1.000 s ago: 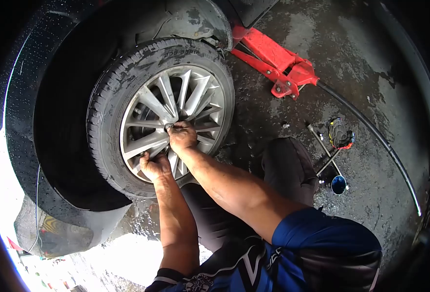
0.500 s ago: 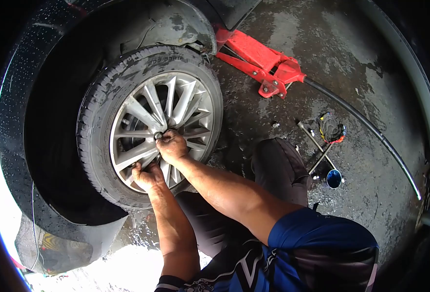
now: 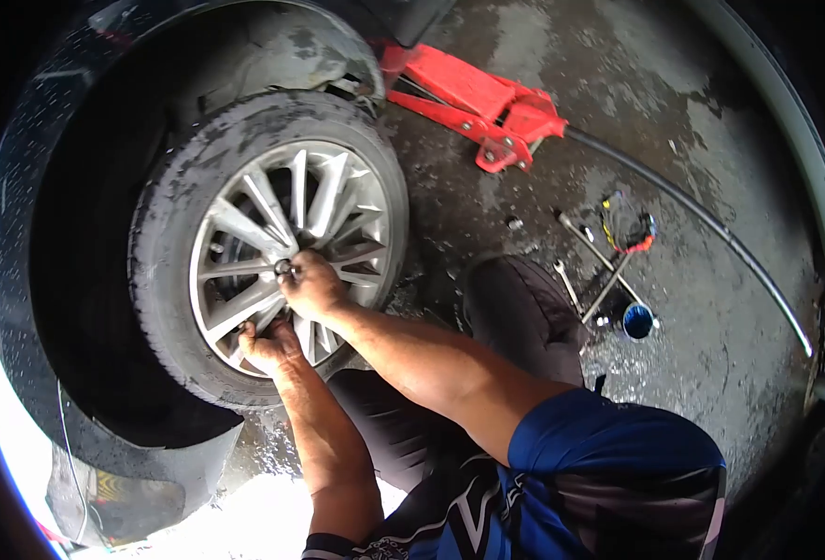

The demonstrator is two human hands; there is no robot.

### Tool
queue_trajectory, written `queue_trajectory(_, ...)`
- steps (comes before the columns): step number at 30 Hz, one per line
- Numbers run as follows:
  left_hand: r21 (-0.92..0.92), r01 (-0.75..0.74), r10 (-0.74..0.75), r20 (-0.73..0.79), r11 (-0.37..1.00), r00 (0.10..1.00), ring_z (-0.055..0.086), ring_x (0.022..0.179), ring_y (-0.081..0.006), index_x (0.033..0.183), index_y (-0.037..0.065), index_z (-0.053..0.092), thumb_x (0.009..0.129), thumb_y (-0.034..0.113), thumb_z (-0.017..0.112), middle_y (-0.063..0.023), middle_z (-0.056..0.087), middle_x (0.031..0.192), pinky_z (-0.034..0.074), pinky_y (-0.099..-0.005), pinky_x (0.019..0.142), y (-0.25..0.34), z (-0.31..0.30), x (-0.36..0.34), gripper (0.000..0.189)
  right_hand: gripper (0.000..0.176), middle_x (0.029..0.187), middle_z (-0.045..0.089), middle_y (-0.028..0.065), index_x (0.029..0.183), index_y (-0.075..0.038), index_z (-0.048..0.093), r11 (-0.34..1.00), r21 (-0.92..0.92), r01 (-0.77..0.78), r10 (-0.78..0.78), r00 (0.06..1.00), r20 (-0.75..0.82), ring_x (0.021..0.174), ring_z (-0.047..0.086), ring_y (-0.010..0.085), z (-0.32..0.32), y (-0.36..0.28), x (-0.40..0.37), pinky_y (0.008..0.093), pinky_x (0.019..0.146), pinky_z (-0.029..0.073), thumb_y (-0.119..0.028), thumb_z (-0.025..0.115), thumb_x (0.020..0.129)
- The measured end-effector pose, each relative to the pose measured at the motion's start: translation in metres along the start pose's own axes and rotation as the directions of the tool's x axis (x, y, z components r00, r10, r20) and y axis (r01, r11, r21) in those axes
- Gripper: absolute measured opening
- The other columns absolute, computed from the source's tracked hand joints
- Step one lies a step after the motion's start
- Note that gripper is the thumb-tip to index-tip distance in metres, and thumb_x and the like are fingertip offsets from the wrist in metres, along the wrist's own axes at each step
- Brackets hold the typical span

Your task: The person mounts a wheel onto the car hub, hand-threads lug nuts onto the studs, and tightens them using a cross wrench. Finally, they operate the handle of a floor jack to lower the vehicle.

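Note:
The wheel (image 3: 244,219), a silver multi-spoke alloy rim with a black tyre, stands tilted in the wheel arch of a dark wet car (image 3: 48,271). My right hand (image 3: 313,287) is at the hub, with thumb and fingers pinched on a small round lug nut (image 3: 284,268). Lower on the rim, my left hand (image 3: 270,349) grips the spokes, thumb outside and some fingers hidden in the gap between them. Behind the spokes, dark brake parts show.
A red floor jack (image 3: 473,98) with a long black handle (image 3: 674,191) reaches under the car. On the wet floor lie a cross wrench (image 3: 608,266), a spanner (image 3: 568,285), a glove (image 3: 629,224), a blue-lined cup (image 3: 637,321) and a loose nut (image 3: 515,223). My knee (image 3: 524,308) is beside the wheel.
The view has shifted, so wheel and hands sit slightly further left in the picture. Both hands keep their places on the wheel, the right still at the lug nut.

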State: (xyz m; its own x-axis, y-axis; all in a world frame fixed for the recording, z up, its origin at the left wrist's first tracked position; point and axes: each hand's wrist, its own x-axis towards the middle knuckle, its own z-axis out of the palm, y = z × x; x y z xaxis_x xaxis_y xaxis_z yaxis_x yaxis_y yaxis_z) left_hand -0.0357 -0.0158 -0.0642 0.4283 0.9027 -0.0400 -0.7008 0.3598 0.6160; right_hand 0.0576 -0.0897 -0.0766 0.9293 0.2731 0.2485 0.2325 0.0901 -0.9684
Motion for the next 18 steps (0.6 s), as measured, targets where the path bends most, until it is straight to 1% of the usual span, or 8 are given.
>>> queue_trajectory(8,-0.047,0.005,-0.007,-0.051,0.999,0.999,0.059,0.100,-0.0362,0.091,-0.004,0.062,0.061,0.008,0.061,-0.0204,0.064,0.098,0.045,-0.0524,0.094,0.004,-0.011,0.011,0.032,0.044,0.086,0.065,0.0234,0.085,-0.001,0.067,0.953,-0.207,-0.221,0.288,0.874,0.392,0.088,0.064,0.0372,-0.031,-0.013,0.019,0.0455,0.077,0.050,-0.039,0.046,0.095)
queue_trajectory(9,-0.029,-0.002,0.000,-0.065,1.000,0.998,0.060,0.097,-0.0351,0.086,-0.003,0.063,0.059,0.008,0.061,-0.0176,0.065,0.094,0.045,-0.0535,0.094,0.003,-0.011,0.013,0.030,0.045,0.090,0.066,0.0230,0.088,-0.002,0.069,0.931,-0.329,-0.157,0.325,0.768,0.552,0.090,0.064,0.0375,-0.053,-0.017,0.032,0.0442,0.079,0.050,-0.042,0.048,0.094)
queue_trajectory(12,0.000,0.024,-0.024,-0.037,1.000,0.999,0.060,0.094,-0.0341,0.083,-0.002,0.064,0.056,0.007,0.062,-0.0157,0.065,0.091,0.045,-0.0542,0.093,0.006,-0.011,0.012,0.029,0.034,0.089,0.068,0.0167,0.086,-0.005,0.071,0.721,-0.458,0.520,0.170,0.508,0.844,0.083,0.066,0.0297,-0.095,0.062,0.088,0.0411,0.073,0.052,-0.036,0.058,0.084)
queue_trajectory(14,0.001,-0.008,0.008,-0.060,1.000,0.998,0.060,0.094,-0.0348,0.083,-0.003,0.064,0.056,0.008,0.063,-0.0170,0.066,0.094,0.045,-0.0541,0.092,0.009,-0.024,0.022,0.030,0.026,0.087,0.068,0.0170,0.086,-0.006,0.072,0.716,-0.627,0.307,0.308,0.667,0.678,0.079,0.066,0.0288,-0.186,0.093,0.104,0.0399,0.070,0.052,-0.025,0.056,0.080)
queue_trajectory(15,-0.060,0.044,-0.042,0.039,0.997,0.998,0.061,0.093,-0.0357,0.091,-0.002,0.064,0.059,0.006,0.065,-0.0174,0.065,0.098,0.051,-0.0513,0.086,0.011,-0.032,0.024,0.033,0.026,0.088,0.069,0.0160,0.089,-0.005,0.072,0.577,-0.787,0.218,0.405,0.760,0.508,0.082,0.067,0.0274,-0.223,0.128,0.101,0.0402,0.071,0.053,-0.020,0.051,0.081)
queue_trajectory(16,0.025,0.007,-0.006,-0.009,1.000,1.000,0.062,0.094,-0.0356,0.093,-0.002,0.063,0.059,0.007,0.064,-0.0169,0.064,0.102,0.052,-0.0514,0.084,0.010,-0.030,0.023,0.035,0.027,0.094,0.069,0.0167,0.093,-0.005,0.072,0.385,-0.817,0.430,0.484,0.659,0.575,0.088,0.068,0.0293,-0.260,0.151,0.101,0.0418,0.075,0.054,-0.018,0.051,0.082)
queue_trajectory(17,0.053,-0.003,0.006,-0.045,0.999,0.999,0.062,0.096,-0.0354,0.096,-0.001,0.063,0.060,0.006,0.064,-0.0167,0.064,0.104,0.052,-0.0520,0.085,0.010,-0.024,0.017,0.037,0.027,0.094,0.070,0.0155,0.093,-0.006,0.072,0.392,-0.914,0.102,0.657,0.665,0.356,0.091,0.068,0.0305,-0.298,0.147,0.094,0.0410,0.077,0.054,-0.017,0.051,0.081)
queue_trajectory(18,0.074,-0.026,0.032,-0.078,0.997,0.996,0.061,0.097,-0.0352,0.099,0.000,0.063,0.060,0.006,0.064,-0.0165,0.064,0.106,0.052,-0.0525,0.086,0.009,-0.016,0.012,0.040,0.026,0.096,0.070,0.0148,0.093,-0.007,0.073,0.296,-0.951,0.086,0.561,0.791,0.246,0.092,0.068,0.0303,-0.321,0.173,0.081,0.0400,0.078,0.055,-0.016,0.052,0.081)
